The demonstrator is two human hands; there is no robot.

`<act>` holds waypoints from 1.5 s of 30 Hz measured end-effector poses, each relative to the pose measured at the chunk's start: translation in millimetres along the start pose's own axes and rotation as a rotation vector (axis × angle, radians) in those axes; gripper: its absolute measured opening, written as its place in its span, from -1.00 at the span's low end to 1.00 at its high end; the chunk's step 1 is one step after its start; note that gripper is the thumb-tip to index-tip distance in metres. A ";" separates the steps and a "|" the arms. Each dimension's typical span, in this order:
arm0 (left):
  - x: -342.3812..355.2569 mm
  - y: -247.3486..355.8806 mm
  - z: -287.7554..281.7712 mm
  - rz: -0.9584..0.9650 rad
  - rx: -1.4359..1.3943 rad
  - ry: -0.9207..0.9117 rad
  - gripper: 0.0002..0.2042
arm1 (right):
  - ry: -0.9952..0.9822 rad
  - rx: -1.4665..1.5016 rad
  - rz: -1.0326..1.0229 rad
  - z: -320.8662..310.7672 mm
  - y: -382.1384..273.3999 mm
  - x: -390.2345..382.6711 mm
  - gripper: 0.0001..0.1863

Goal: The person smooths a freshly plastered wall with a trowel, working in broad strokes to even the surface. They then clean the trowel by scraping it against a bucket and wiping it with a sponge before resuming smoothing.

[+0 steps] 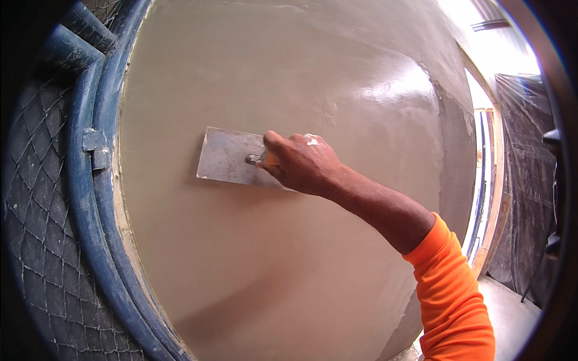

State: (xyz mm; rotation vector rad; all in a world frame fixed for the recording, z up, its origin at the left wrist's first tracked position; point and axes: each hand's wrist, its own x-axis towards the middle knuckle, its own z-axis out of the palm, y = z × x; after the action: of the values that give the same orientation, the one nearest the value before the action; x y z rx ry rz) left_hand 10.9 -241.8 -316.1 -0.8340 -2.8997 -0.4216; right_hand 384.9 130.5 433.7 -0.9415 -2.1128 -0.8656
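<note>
My right hand (304, 163) is closed round the orange handle of a plastering trowel (227, 155). Its flat rectangular metal blade lies against or very close to the wet, smooth grey-beige plaster wall (253, 253), with the long side running roughly left to right and tilting slightly down to the right. Part of the blade is hidden behind the hand. A white smear of plaster sits on the back of the hand. My right forearm, in an orange sleeve, reaches in from the lower right. My left hand is out of the picture.
A blue metal frame (90, 198) with a hinge and wire mesh (42, 222) borders the wall at left. Darker, rougher plaster (456, 150) runs along the right edge. Beyond it stand a wooden post (498, 174) and dark plastic sheeting (522, 180) above a pale floor (506, 313).
</note>
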 end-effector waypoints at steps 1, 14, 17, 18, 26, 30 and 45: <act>-3.3 -3.6 -0.9 -0.005 0.000 -0.004 -0.39 | 0.037 0.006 0.008 -2.6 1.0 -5.9 -0.56; -80.3 -45.7 -11.0 -0.112 0.033 -0.110 -0.39 | 0.312 -0.183 -0.050 3.6 15.0 25.9 -0.58; -69.7 -47.8 -10.5 -0.090 0.029 -0.113 -0.39 | 0.249 -0.201 -0.103 24.1 -1.0 17.1 -0.63; -69.4 -47.8 -9.0 -0.083 0.026 -0.123 -0.39 | 0.122 -0.245 -0.158 31.1 -5.7 4.9 -0.63; -61.8 -32.2 10.5 -0.051 -0.013 -0.145 -0.38 | 0.096 -0.407 -0.292 54.6 2.3 -35.9 -0.71; -52.6 -15.7 14.5 -0.036 -0.030 -0.141 -0.38 | 0.276 -0.336 -0.171 41.7 10.9 -3.5 -0.69; -35.8 -3.9 -15.8 0.035 0.007 -0.147 -0.37 | 0.538 -0.221 0.592 -41.9 159.9 24.2 -0.59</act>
State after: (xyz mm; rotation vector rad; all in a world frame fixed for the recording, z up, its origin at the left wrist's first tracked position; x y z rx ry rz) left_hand 39.3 -267.7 -307.9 -0.9520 -3.0120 -0.3610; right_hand 512.4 190.4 523.5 -1.1989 -1.2069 -0.9126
